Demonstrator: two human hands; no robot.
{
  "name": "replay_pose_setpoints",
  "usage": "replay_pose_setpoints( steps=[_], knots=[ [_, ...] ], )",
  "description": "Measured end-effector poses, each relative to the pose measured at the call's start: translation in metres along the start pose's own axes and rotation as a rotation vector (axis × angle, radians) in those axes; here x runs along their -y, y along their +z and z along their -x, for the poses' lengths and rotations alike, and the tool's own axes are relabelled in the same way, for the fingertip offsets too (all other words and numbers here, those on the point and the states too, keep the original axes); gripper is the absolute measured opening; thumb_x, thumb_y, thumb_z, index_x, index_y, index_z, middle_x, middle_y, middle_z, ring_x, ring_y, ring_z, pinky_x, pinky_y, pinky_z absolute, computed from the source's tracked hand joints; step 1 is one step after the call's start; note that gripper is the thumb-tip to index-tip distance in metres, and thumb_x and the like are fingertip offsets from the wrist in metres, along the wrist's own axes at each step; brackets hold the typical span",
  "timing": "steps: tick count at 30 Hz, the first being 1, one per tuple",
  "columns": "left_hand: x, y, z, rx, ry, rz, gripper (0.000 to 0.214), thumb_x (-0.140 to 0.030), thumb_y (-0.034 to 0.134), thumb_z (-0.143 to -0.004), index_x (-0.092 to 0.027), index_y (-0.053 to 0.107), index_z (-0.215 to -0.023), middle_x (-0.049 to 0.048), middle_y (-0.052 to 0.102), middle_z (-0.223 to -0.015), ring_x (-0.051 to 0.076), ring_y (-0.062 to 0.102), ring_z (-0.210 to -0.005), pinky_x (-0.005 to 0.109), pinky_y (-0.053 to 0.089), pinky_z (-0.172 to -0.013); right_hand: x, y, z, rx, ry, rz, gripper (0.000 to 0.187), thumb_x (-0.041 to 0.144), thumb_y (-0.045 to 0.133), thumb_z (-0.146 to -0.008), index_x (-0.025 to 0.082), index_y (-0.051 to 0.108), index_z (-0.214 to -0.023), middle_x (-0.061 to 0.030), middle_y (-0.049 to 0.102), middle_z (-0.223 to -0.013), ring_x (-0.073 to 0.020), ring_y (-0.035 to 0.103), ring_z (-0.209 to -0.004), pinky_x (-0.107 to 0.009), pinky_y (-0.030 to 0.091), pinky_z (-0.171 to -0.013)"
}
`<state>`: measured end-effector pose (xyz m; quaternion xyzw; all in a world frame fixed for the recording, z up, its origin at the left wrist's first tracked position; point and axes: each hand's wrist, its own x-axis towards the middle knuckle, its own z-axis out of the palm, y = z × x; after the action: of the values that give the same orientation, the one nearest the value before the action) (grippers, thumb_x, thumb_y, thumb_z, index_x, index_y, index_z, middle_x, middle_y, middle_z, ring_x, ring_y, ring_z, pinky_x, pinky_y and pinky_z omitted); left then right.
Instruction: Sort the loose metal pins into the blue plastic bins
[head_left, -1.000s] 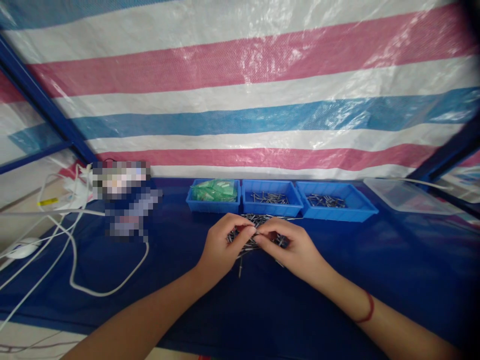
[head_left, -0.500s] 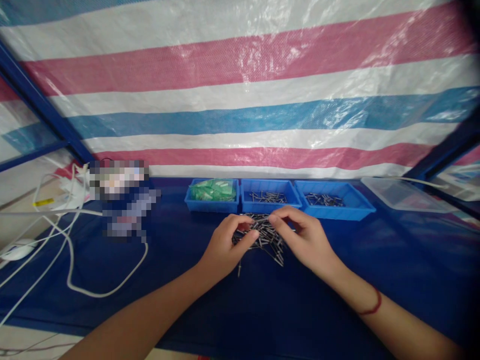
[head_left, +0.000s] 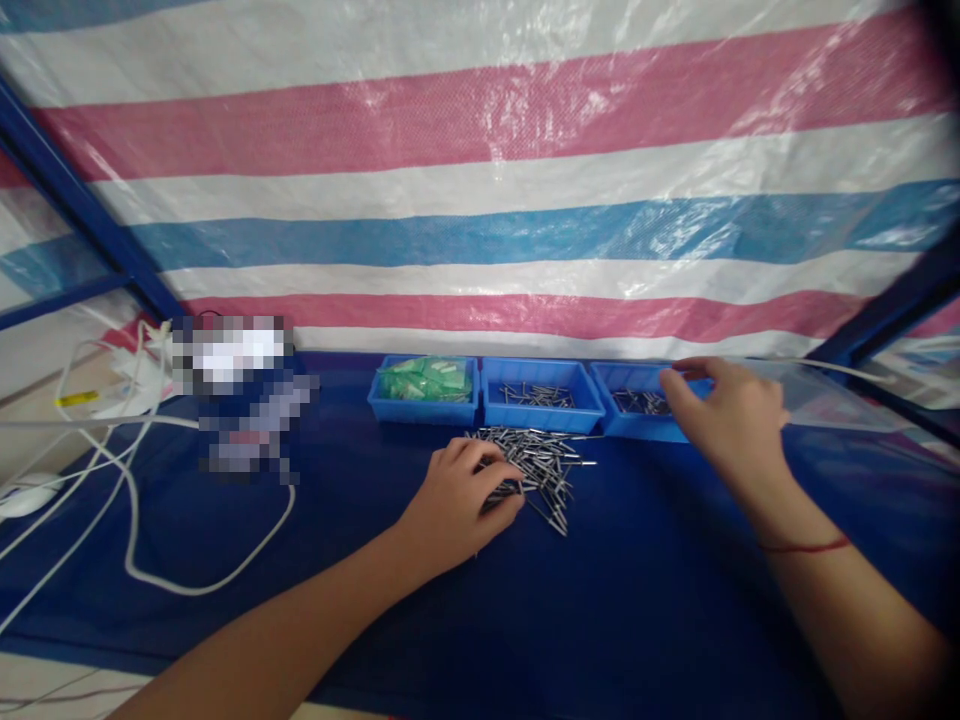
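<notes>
A loose pile of silver blind rivets (head_left: 544, 465) lies on the dark blue table, in front of three blue bins. My left hand (head_left: 461, 495) rests at the left side of the pile, fingers curved over it and thumb apart from them; its palm side is hidden. Over the right bin (head_left: 611, 425) hovers my right hand (head_left: 731, 420), thumb and fingers apart, with no rivet visible between them. That bin holds some rivets (head_left: 637, 401), partly covered by the hand. More rivets (head_left: 536, 395) lie in the middle bin (head_left: 544, 415).
Green plastic packaging (head_left: 427, 380) fills the left bin (head_left: 420, 411). A translucent lid (head_left: 840, 400) lies at the back right. White cables (head_left: 135, 540) and a white mouse (head_left: 30, 495) occupy the left side. A striped sheet (head_left: 495, 240) hangs behind the table.
My right hand has moved from the pile rightward to above the right bin. My left hand stays by the pile, its fingers turned further down over the rivets.
</notes>
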<state>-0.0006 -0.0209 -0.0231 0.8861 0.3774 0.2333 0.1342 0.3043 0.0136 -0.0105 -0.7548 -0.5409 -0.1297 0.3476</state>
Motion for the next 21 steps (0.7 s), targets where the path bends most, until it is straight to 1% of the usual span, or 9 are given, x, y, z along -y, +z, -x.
replay_pose_setpoints(
  steps=[2,4,6,7,9,11,13,15,21],
  knots=[
    [0.001,0.001,0.001,0.051,0.006,-0.035,0.027,-0.033,0.059,-0.086,-0.025,0.063,-0.112,0.0078,0.058,-0.117,0.026,0.049,-0.111,0.042,0.038,-0.091,0.014,0.0,0.007,0.009,-0.123,-0.08,0.022,0.036,0.054,-0.081,0.018,0.067,-0.084,-0.0128,0.069,-0.088,-0.0288,0.061,-0.082,-0.044,0.043,-0.078],
    [0.003,0.002,0.002,0.086,0.018,-0.062,0.032,-0.033,0.058,-0.086,-0.027,0.06,-0.117,0.0078,0.056,-0.12,0.025,0.048,-0.113,0.043,0.038,-0.092,0.032,-0.001,0.018,0.09,-0.24,-0.208,0.019,0.034,0.054,-0.083,0.019,0.066,-0.082,-0.008,0.069,-0.084,-0.0232,0.061,-0.076,-0.037,0.045,-0.075],
    [0.004,0.002,0.003,0.103,0.022,-0.085,0.032,-0.032,0.056,-0.088,-0.028,0.059,-0.119,0.007,0.054,-0.121,0.025,0.047,-0.113,0.042,0.038,-0.092,0.05,-0.003,0.031,0.251,-0.313,-0.32,0.02,0.032,0.05,-0.086,0.02,0.066,-0.082,-0.0049,0.068,-0.08,-0.0189,0.06,-0.07,-0.032,0.045,-0.068],
    [0.004,0.002,0.003,0.109,0.02,-0.094,0.031,-0.032,0.055,-0.089,-0.029,0.059,-0.119,0.0065,0.054,-0.121,0.024,0.047,-0.113,0.042,0.038,-0.092,0.058,-0.004,0.038,0.362,-0.352,-0.358,0.021,0.031,0.049,-0.087,0.02,0.065,-0.08,-0.0042,0.068,-0.078,-0.0171,0.06,-0.066,-0.03,0.045,-0.065],
    [0.005,0.002,0.002,0.119,0.012,-0.107,0.029,-0.031,0.053,-0.09,-0.029,0.059,-0.118,0.0055,0.056,-0.118,0.024,0.048,-0.11,0.04,0.039,-0.09,0.07,-0.006,0.05,0.554,-0.453,-0.373,0.023,0.031,0.049,-0.087,0.02,0.064,-0.075,-0.0032,0.066,-0.075,-0.0151,0.058,-0.062,-0.028,0.043,-0.061],
    [0.005,0.001,0.002,0.126,0.004,-0.115,0.026,-0.029,0.052,-0.091,-0.029,0.06,-0.115,0.0045,0.057,-0.115,0.023,0.049,-0.107,0.039,0.04,-0.087,0.075,-0.006,0.057,0.669,-0.544,-0.345,0.021,0.031,0.051,-0.087,0.02,0.064,-0.076,-0.0031,0.064,-0.077,-0.0149,0.059,-0.064,-0.028,0.043,-0.062],
    [0.005,0.001,0.001,0.129,-0.003,-0.12,0.023,-0.028,0.052,-0.091,-0.028,0.061,-0.112,0.004,0.058,-0.113,0.023,0.05,-0.105,0.037,0.04,-0.085,0.076,-0.005,0.062,0.727,-0.607,-0.309,0.017,0.032,0.053,-0.086,0.02,0.065,-0.084,-0.0037,0.064,-0.081,-0.0161,0.06,-0.069,-0.028,0.044,-0.066],
    [0.006,0.001,0.001,0.125,-0.01,-0.119,0.02,-0.027,0.051,-0.092,-0.027,0.062,-0.109,0.004,0.059,-0.111,0.022,0.051,-0.102,0.036,0.04,-0.083,0.075,-0.003,0.063,0.761,-0.639,-0.279,0.017,0.033,0.055,-0.086,0.02,0.065,-0.09,-0.0046,0.063,-0.084,-0.0174,0.061,-0.073,-0.029,0.044,-0.067],
    [0.009,0.002,-0.001,0.116,0.007,-0.104,0.019,-0.025,0.048,-0.094,-0.025,0.063,-0.106,0.0027,0.061,-0.106,0.021,0.052,-0.098,0.033,0.039,-0.08,0.076,0.002,0.067,0.775,-0.646,-0.262,0.016,0.025,0.052,-0.088,0.02,0.062,-0.099,-0.0054,0.061,-0.092,-0.0185,0.062,-0.079,-0.031,0.046,-0.073]
  ],
)
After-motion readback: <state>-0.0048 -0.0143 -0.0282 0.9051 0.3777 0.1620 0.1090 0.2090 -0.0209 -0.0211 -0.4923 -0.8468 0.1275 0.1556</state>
